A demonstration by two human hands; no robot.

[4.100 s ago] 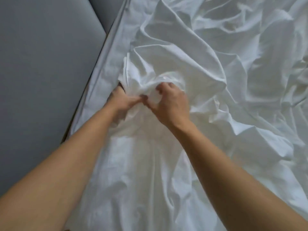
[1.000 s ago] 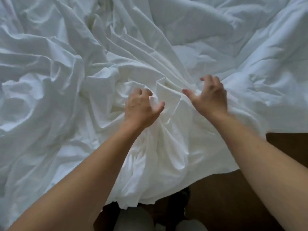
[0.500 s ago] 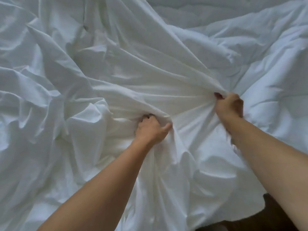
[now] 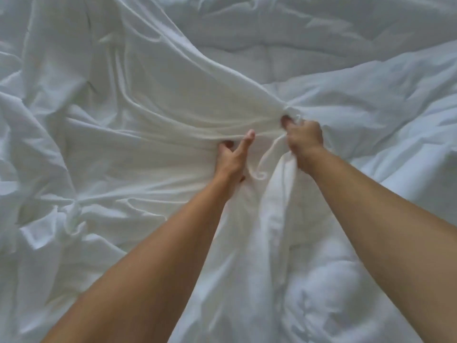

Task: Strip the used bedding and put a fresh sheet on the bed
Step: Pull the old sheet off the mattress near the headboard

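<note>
A crumpled white sheet [image 4: 153,112] fills nearly the whole head view, pulled into taut folds that run toward my hands. My left hand [image 4: 231,157] grips a bunch of the cloth at the centre, thumb stretched out along a fold and fingertips buried under it. My right hand [image 4: 303,138] is fisted on a gathered knot of the same cloth just to the right. A thin white tie string [image 4: 265,159] loops down between the two hands. Puffy white bedding [image 4: 329,290] lies under my right forearm.
White quilted bedding [image 4: 284,45] spreads across the top and right of the view. Neither the floor nor a bed edge shows in this frame.
My hands have come closer together and moved further onto the bed. The left thumb now sticks out, a tie string has appeared between the hands, and the dark floor has left the view.
</note>
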